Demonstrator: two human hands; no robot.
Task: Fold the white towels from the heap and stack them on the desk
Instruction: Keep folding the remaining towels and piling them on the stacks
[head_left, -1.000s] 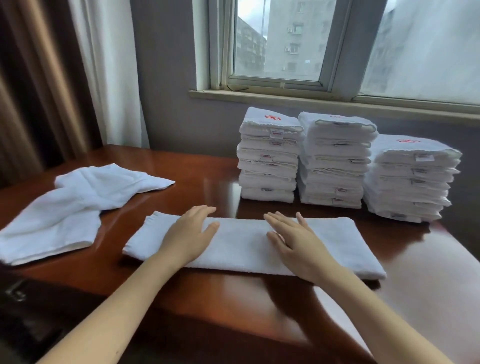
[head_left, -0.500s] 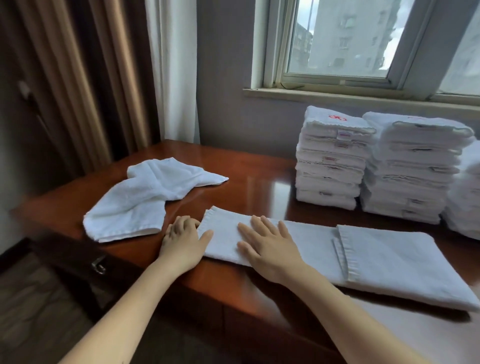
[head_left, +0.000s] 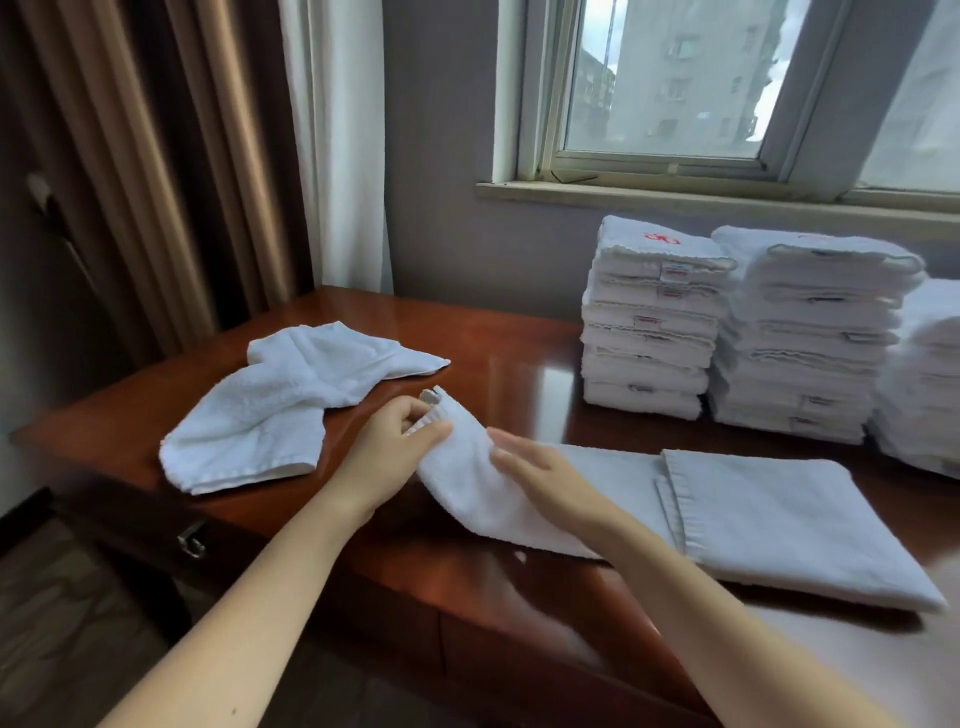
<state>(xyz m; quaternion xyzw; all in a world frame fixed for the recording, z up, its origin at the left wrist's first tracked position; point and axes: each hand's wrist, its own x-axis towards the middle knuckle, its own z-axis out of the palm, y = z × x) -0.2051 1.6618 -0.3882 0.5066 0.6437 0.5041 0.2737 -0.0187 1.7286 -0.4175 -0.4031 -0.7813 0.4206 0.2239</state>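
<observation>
The towel (head_left: 753, 519) I am folding lies lengthwise along the worktop (head_left: 509, 358) in front of me. Its end out past my right hand (head_left: 540, 480) is already doubled over onto itself. My left hand (head_left: 387, 449) pinches the other end between thumb and fingers and holds it raised off the wood, so the cloth slopes down toward the right hand. That hand lies flat on the towel, fingers straight and gripping nothing, and looks slightly blurred. Just left of my left hand and a little beyond it sits the loose heap (head_left: 291, 400) of white towels. Beyond my right hand, against the wall under the window (head_left: 670, 88), stand the folded stacks (head_left: 649, 322), side by side. The rightmost one is cut off by the picture's edge. Curtains (head_left: 171, 156) hang beyond the heap.
</observation>
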